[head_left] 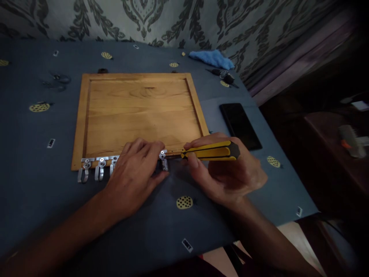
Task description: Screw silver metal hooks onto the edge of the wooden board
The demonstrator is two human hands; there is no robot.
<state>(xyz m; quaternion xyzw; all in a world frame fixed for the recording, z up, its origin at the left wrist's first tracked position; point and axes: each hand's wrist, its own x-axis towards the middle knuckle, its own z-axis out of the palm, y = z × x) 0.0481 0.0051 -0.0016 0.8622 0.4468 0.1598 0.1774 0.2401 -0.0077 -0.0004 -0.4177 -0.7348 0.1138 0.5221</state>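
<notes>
A framed wooden board point(141, 111) lies flat on the table, with a metal hook rail point(95, 159) along its near edge. My left hand point(132, 173) covers the middle of this rail, fingers bent over it and thumb near the rightmost hook point(165, 164). Some of the hooks are hidden under that hand. In my right hand point(227, 173) is a screwdriver point(211, 151) with a yellow and black handle, closed in the fingers. Its shaft points left, toward the right end of the rail; I cannot make out where the tip rests.
A black phone point(240, 125) lies right of the board. Behind it are a dark tool point(225, 76) and a blue cloth point(211, 59) near the patterned wall. Small dark scissors-like loops point(61, 79) sit on the left. A blue pineapple-print cloth point(34, 165) covers the table.
</notes>
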